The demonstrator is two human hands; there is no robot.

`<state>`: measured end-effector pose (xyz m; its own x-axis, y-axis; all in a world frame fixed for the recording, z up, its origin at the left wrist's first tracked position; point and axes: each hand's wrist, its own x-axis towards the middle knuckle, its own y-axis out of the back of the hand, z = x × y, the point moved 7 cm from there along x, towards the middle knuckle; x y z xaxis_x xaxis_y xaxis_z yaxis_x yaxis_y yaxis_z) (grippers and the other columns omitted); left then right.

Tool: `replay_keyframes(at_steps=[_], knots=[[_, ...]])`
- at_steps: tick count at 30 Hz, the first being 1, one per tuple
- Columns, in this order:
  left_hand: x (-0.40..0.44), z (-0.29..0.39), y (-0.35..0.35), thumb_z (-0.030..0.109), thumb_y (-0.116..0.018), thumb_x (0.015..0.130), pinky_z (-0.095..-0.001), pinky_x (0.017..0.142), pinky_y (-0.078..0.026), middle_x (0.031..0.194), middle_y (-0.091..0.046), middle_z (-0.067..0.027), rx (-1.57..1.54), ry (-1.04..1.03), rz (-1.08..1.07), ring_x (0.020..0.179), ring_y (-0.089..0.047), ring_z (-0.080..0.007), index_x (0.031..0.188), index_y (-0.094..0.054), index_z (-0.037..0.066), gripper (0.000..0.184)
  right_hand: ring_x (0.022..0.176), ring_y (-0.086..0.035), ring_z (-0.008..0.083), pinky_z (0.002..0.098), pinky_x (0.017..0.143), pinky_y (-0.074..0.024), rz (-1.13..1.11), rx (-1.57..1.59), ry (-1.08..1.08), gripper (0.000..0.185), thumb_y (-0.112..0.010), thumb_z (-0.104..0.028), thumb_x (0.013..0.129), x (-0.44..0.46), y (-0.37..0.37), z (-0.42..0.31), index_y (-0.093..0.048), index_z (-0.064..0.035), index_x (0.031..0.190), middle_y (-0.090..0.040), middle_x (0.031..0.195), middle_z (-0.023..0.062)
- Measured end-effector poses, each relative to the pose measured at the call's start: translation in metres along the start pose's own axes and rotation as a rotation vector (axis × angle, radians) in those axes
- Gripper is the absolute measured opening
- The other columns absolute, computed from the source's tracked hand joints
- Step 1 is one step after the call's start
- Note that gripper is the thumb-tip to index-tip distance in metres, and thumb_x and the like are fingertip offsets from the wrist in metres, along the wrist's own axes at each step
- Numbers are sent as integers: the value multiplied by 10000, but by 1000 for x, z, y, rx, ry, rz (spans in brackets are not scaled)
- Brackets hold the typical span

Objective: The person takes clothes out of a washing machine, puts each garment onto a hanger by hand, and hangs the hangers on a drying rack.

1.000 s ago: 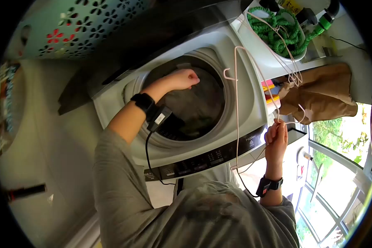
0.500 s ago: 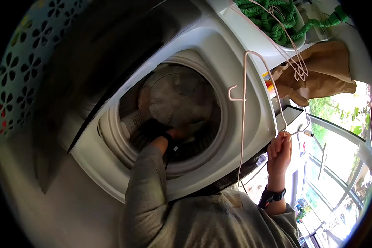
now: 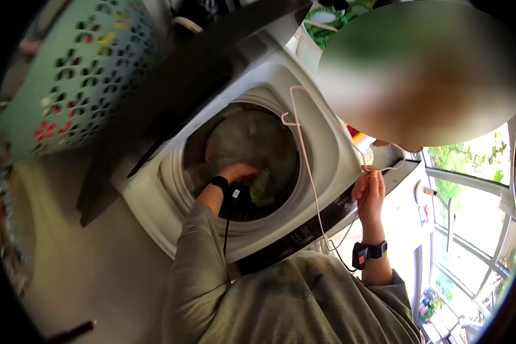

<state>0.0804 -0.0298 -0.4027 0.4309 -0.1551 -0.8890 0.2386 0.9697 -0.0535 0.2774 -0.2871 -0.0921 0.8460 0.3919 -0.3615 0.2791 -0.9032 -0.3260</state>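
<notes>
My left hand [image 3: 239,171] is inside the drum of a top-loading washing machine [image 3: 281,74], blurred, with its fingers drawn together at a pale green cloth [image 3: 261,188]. That cloth hangs just below the fingertips, in front of the dark drum wall. My right hand [image 3: 370,186] is closed on a pale pink wire hanger [image 3: 307,160] at the machine's right side. The hanger's long frame spans the machine's rim and control panel, and its small hook lies over the drum's right edge. Nothing hangs on it.
The machine's dark lid [image 3: 155,109] stands raised at the left. Behind it is a pale green basket [image 3: 37,109] with flower-shaped holes. Green hose [image 3: 321,35] lies at the top. A blurred oval covers the upper right. A window [image 3: 473,195] is at the right.
My left hand went from above the drum down into it, and the pale green cloth now shows at its fingers. My right hand kept the hanger. The view has shifted.
</notes>
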Motion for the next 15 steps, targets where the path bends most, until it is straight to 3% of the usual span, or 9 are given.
replay_keyframes(at_steps=[4, 7, 9, 11, 13, 15], knots=[[-153, 92, 21, 214, -470, 854, -291, 760, -416, 1091, -501, -67, -233, 37, 242, 878, -490, -163, 1148, -474, 16, 354, 449, -406, 96, 212, 413, -372, -168, -11, -22, 250, -369, -250, 946, 10, -5, 10, -482, -41, 1023, -419, 603, 18], [-221, 115, 17, 229, -483, 834, -292, 768, -424, 992, -537, -106, -450, -100, 482, 902, -520, -190, 1088, -486, -1, 343, 448, -398, 91, 206, 414, -367, -303, 8, -45, 248, -367, -251, 946, 15, -15, 10, -484, -46, 1023, -417, 600, 14], [-242, 116, 25, 186, -439, 858, -270, 760, -414, 973, -517, -46, -426, -299, 664, 873, -490, -143, 1083, -497, 34, 278, 442, -381, 82, 200, 405, -347, -342, 7, -40, 244, -360, -245, 948, 17, -14, 11, -485, -48, 1021, -415, 598, 9], [-304, 146, 0, 159, -420, 850, -261, 760, -413, 960, -518, -32, -374, -315, 778, 880, -489, -130, 1064, -498, 51, 252, 431, -348, 69, 190, 378, -301, -379, 11, -35, 240, -347, -239, 952, 14, -16, 6, -480, -52, 1022, -399, 590, 1], [-357, 170, -30, 129, -404, 837, -243, 775, -402, 972, -518, -25, -470, -508, 847, 886, -485, -114, 1065, -496, 58, 255, 421, -311, 58, 187, 357, -252, -487, 65, -34, 240, -335, -239, 954, 7, -19, -5, -474, -56, 1022, -374, 583, -6], [-410, 182, -65, 131, -425, 824, -241, 764, -399, 966, -523, -29, -516, -565, 945, 869, -483, -110, 1061, -494, 52, 260, 418, -267, 54, 188, 362, -211, -533, 90, 85, 236, -343, -240, 952, -3, -30, -25, -480, -59, 1014, -338, 568, -19]])
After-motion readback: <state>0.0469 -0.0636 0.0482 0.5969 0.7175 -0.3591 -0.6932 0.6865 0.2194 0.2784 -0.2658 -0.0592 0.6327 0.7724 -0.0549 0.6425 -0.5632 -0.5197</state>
